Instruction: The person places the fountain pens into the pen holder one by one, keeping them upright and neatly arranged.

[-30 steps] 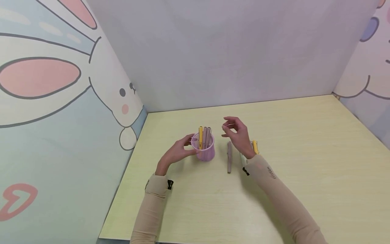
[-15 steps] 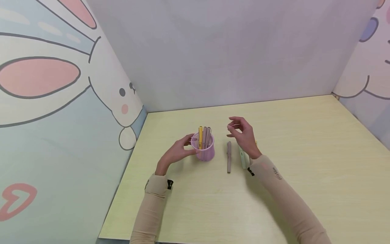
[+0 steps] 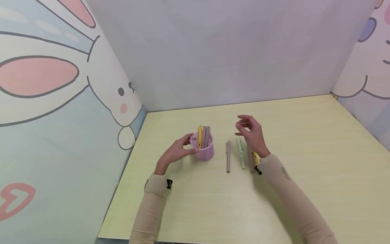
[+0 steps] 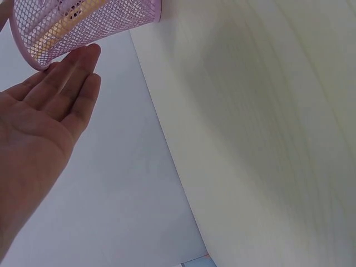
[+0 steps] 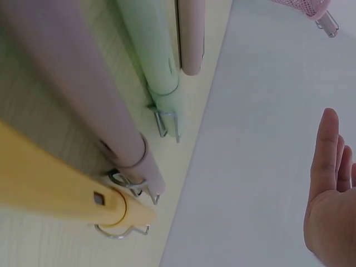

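Note:
My left hand holds a pink mesh pen holder upright on the table, thumb on the near side and fingers around the far side. In the left wrist view, its fingers lie nearly straight against the mesh. A yellow pen and two mauve pens stand in the holder. My right hand hovers over the table with loosely bent fingers and nothing in them. Below it lie a mauve pen, a green pen, another mauve pen and a yellow pen, partly hidden by the wrist in the head view.
The light wooden table meets a plain pale wall at the back. A side wall with a rabbit drawing borders the left edge, and another painted wall stands at the right.
My right hand has moved to the right, away from the holder, uncovering the green pen and the second mauve pen. The left hand stays on the holder.

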A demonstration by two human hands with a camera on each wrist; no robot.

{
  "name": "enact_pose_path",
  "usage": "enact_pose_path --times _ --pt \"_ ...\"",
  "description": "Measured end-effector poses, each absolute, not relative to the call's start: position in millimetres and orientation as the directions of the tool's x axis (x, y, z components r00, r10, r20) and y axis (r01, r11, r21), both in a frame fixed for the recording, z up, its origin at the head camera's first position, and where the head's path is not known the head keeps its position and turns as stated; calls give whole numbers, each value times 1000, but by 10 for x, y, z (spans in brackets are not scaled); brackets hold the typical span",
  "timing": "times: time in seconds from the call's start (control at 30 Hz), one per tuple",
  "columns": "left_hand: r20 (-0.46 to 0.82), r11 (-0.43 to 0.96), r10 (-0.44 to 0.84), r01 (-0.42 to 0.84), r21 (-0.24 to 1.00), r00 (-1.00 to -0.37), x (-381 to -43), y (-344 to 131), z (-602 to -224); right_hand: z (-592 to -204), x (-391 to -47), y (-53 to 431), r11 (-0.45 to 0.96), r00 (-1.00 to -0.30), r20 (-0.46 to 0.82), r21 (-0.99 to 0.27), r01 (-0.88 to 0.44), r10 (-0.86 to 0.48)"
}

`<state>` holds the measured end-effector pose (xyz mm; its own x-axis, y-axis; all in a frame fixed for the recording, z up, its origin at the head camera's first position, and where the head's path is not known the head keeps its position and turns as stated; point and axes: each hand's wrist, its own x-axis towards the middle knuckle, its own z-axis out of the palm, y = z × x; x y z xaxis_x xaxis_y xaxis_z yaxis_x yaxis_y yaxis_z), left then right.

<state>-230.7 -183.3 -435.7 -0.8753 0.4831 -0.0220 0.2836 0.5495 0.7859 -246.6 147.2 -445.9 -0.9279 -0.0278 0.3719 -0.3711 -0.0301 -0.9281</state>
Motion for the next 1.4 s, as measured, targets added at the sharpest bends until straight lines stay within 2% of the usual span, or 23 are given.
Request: enact_pose_path --times 0.27,1.4 --pt "-32 550 475 268 791 -880 -2297 -1833 -4337 -4490 -2467 1584 -35 -927 374 -927 -373 -14" --pt "-19 542 476 276 794 -879 -2297 -1849 -4359 -4576 -2362 1906 122 -959 284 -952 -281 11"
